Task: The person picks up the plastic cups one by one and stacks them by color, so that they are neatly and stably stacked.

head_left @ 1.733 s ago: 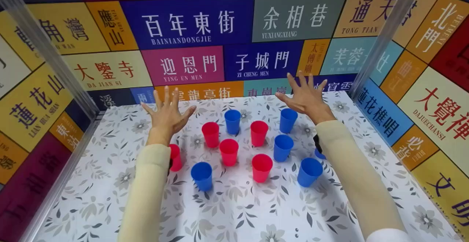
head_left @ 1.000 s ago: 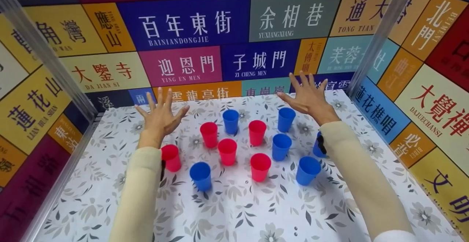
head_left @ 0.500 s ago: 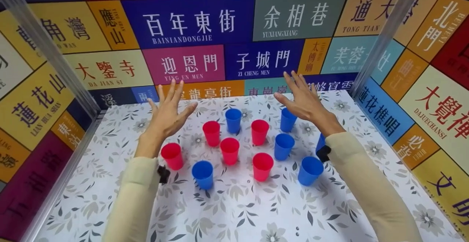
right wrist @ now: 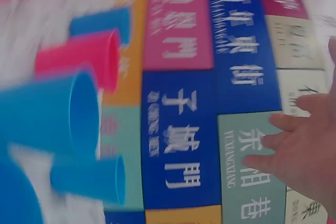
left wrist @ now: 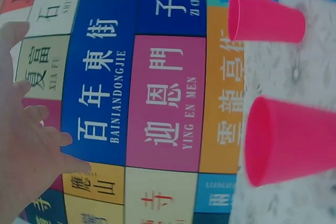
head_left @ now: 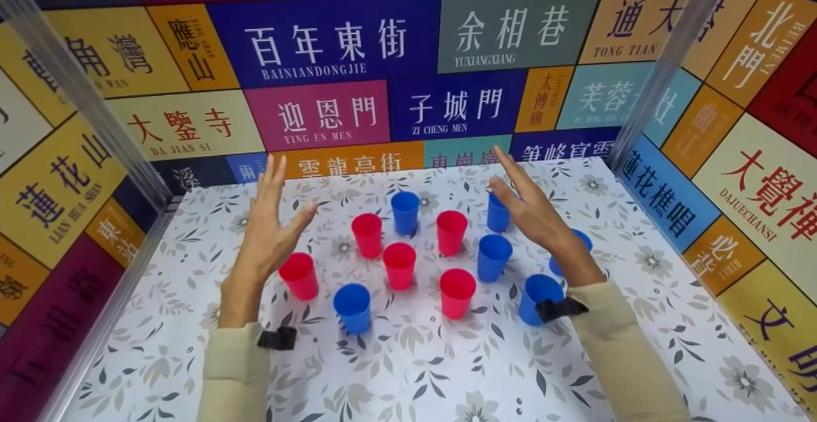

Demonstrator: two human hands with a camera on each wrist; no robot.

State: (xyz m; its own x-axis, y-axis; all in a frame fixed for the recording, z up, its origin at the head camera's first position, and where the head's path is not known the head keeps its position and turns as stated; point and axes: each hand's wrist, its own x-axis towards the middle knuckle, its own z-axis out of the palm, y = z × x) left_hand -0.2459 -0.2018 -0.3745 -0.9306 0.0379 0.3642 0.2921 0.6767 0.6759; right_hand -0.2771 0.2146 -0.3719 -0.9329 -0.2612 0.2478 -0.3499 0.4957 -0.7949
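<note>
My left hand is held up with straight fingers and the thumb apart, over the table's left side, just behind the leftmost red cup. My right hand hovers on the other side, fingers straight, partly covering a back blue cup and a right-hand blue cup. Neither hand holds anything. Between them several red and blue plastic cups stand upright, mouths up, among them a red cup near the middle and a blue cup in front. In the left wrist view a red cup looms large.
A white table with a grey leaf pattern bears the cups. Behind and beside it rise panels of coloured name signs, with clear corner posts at left and right. Black straps sit at both wrists.
Both hands have drawn back towards me and turned from spread, palm-forward poses to more edge-on ones, thumbs inward. The cups stand in the same places.
</note>
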